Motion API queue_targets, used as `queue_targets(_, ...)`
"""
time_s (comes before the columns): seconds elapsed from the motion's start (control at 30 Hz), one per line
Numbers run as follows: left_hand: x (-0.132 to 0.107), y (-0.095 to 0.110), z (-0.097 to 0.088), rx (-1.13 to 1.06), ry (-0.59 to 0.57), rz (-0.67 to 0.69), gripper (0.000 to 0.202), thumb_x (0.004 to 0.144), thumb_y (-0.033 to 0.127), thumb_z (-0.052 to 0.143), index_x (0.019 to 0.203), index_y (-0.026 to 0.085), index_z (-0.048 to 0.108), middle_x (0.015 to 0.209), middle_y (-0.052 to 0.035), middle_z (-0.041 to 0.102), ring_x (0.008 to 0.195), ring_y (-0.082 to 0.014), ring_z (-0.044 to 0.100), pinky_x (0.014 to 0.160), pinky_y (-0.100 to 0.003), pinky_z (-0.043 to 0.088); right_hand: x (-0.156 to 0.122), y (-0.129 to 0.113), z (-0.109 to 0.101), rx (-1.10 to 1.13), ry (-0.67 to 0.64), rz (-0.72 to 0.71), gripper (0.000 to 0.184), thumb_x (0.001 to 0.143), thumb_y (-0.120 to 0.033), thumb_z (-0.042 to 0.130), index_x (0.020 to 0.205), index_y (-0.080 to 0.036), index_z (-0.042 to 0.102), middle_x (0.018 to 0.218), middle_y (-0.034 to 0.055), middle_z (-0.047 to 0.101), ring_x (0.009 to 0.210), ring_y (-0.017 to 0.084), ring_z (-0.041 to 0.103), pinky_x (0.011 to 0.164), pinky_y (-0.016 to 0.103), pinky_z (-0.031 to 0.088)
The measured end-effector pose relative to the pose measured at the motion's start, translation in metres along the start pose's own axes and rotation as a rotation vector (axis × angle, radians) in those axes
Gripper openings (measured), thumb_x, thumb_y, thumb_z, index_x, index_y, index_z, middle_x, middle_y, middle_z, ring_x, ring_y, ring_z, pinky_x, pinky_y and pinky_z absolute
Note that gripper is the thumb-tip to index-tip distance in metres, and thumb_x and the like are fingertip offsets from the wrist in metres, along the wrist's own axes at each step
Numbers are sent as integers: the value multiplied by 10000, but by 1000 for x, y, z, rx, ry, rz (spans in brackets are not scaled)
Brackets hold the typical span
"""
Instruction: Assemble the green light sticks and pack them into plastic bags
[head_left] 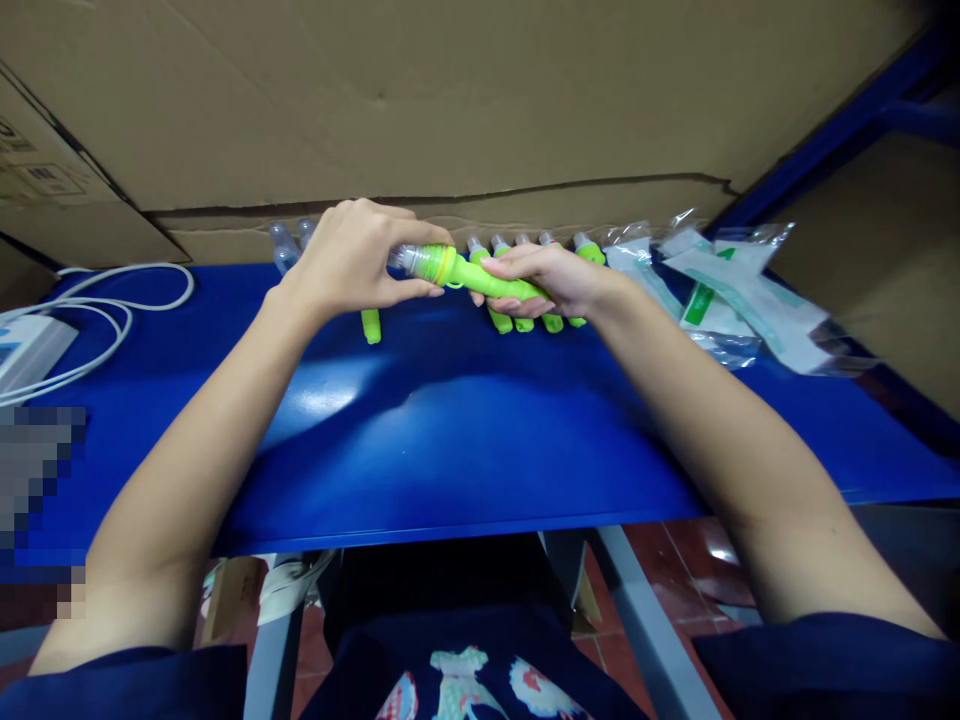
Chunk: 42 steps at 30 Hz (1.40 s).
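Above the blue table, a lime-green, stick-shaped tube [476,275] with a clear cap [409,260] is held level between my hands. My left hand [349,255] is closed around the clear-capped end, thumb and fingers by the yellow-green ring. The green shaft lies in my right hand [555,275], whose fingers wrap it from below with the thumb on top. Behind that hand, several similar green tubes [501,322] lie side by side, partly hidden. One more green end [371,326] shows below my left hand, near some clear plastic caps [283,242].
The blue table [450,450] meets a cardboard wall [450,100] at the back. Clear plastic packets [780,310] with white and green contents lie at right. A white cable [124,330] loops by a white box [34,350] at left. Blue metal framing [817,130] rises at right.
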<state>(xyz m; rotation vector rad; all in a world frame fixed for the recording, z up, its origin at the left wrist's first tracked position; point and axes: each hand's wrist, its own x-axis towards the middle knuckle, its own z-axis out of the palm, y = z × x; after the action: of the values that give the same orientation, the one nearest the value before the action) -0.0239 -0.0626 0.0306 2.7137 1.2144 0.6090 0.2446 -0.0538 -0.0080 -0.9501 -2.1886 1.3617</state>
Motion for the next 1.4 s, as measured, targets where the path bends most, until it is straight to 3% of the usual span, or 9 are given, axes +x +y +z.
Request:
queue_targets(0.13,-1,-8,2,42,38,-84,648,814,692,736,1311,277,768,1103,-36,799,1163,-354,645,974,-446,469,5,4,8,-474,367,-54,677,1022,-789,381,1022,-179,675,823,90,705,664,208,631,671,365,538)
queue_targets(0.2,-2,-13,1,19,71,-126,686,815,714,722,1305,236,772,1058,-37,806,1119,-342,634,952,-447,469,8,6,16,-730,534,-105,628,1029,-744,425,1181,-180,656,1064,152,744,953,311,705,852,441,554)
queue_targets(0.27,-3,-17,-1,-11,77,-139,715,815,727,714,1308,213,769,1056,-29,811,1089,-323,623,925,-435,466,10,9,23,-873,577,-148,585,1031,-671,479,1321,-179,608,1260,185,713,1163,369,668,964,484,525)
queue_targets(0.43,-2,-17,0,-40,32,-148,762,790,741,725,1343,216,744,1125,-24,807,1116,-331,619,925,-443,443,9,17,29,-955,583,-167,432,1070,-480,444,1377,-206,577,1316,174,699,1198,362,651,961,471,516)
queue_targets(0.7,0,-22,3,-46,-1,-100,727,796,799,700,1257,242,764,1022,-37,804,1184,-357,612,954,-452,445,9,25,24,-989,579,-157,440,1049,-548,448,1245,-215,659,1010,129,760,922,319,683,765,396,492)
queue_targets(0.83,1,-20,5,1,13,-57,694,806,781,699,1282,279,757,1096,-27,801,1184,-351,627,975,-446,449,8,22,15,-832,491,-156,501,1021,-630,472,1111,-187,689,859,85,717,777,253,631,724,370,468)
queue_targets(1.03,1,-18,5,38,-23,-53,641,785,743,724,1254,309,772,1160,-27,793,1172,-355,647,947,-435,451,11,20,10,-549,314,-173,603,974,-781,469,914,-204,632,809,48,652,782,206,581,758,345,472)
queue_targets(1.27,-1,-29,0,-72,-61,-49,751,762,748,752,1352,286,708,1208,10,784,1204,-315,602,1038,-454,444,14,27,12,-488,354,-185,490,896,-625,702,1102,-188,617,910,39,661,825,197,593,775,334,485)
queue_targets(1.4,-1,-27,-4,-53,-83,-32,715,827,728,689,1394,292,676,1260,1,773,1244,-298,612,1093,-460,462,13,28,9,-369,310,-190,450,926,-608,682,1063,-185,607,875,29,650,800,177,591,746,308,479)
